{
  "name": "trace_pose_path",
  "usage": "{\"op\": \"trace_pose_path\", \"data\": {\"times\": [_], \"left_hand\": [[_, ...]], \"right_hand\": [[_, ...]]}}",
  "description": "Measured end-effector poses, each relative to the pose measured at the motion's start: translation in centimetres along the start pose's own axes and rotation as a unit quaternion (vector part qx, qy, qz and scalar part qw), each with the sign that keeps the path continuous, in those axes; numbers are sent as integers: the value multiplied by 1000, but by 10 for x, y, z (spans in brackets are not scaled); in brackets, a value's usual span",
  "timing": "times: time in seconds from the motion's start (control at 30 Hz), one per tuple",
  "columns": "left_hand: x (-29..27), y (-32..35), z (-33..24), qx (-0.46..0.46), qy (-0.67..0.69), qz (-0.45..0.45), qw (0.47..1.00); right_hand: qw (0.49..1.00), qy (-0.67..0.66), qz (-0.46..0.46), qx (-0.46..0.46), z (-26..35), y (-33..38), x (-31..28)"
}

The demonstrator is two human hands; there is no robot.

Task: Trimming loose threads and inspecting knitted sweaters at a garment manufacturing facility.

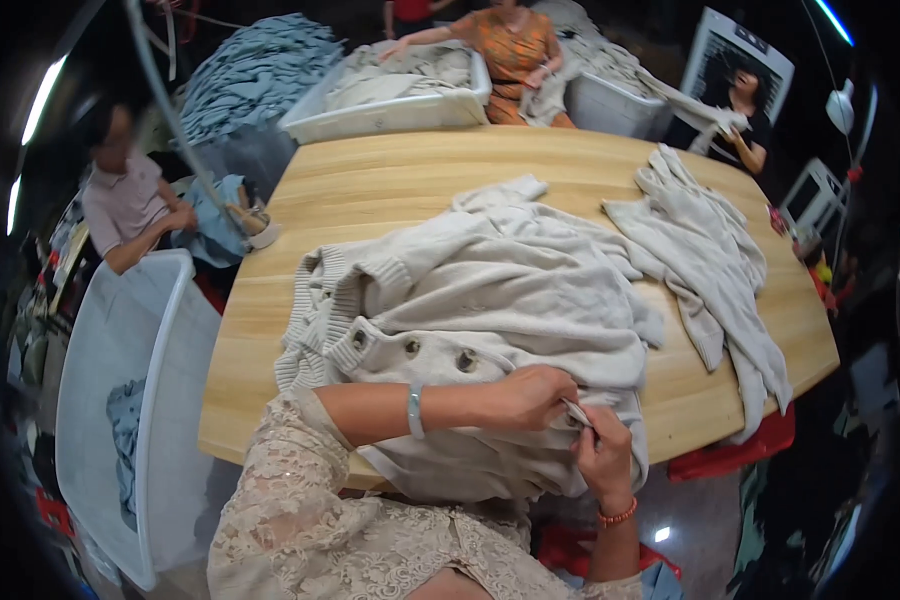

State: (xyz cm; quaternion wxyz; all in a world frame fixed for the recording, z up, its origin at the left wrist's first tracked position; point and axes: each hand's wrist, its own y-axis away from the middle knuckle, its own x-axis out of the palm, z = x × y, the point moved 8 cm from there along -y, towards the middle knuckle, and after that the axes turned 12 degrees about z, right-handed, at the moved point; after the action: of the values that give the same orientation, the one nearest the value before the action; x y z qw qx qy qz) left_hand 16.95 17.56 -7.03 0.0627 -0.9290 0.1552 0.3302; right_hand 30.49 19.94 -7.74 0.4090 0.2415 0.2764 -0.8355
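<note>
A cream knitted cardigan [490, 290] with dark buttons lies bunched on the near half of a wooden table [390, 170]. My left hand [532, 395] reaches across from the left and pinches the cardigan's edge near the table's front rim. My right hand [602, 448] comes up from below and grips a small flap of the same edge, touching the left hand's fingertips. A pale green bangle [415, 410] is on my left wrist and a red bead bracelet [618, 516] on my right.
A second cream knit garment [705, 265] lies at the table's right side, hanging over the edge. White bins [120, 400] [390, 100] with garments stand left and behind. Three other people work around the table at the left, back and back right.
</note>
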Motion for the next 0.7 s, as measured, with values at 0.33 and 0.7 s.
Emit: {"op": "trace_pose_path", "data": {"times": [0.33, 0.7], "left_hand": [[-22, 3, -1, -84, -40, 30, 995], [33, -65, -63, 51, -310, 28, 949]], "right_hand": [[998, 12, 27, 61, 2, 21, -14], [981, 143, 9, 127, -4, 49, -29]]}}
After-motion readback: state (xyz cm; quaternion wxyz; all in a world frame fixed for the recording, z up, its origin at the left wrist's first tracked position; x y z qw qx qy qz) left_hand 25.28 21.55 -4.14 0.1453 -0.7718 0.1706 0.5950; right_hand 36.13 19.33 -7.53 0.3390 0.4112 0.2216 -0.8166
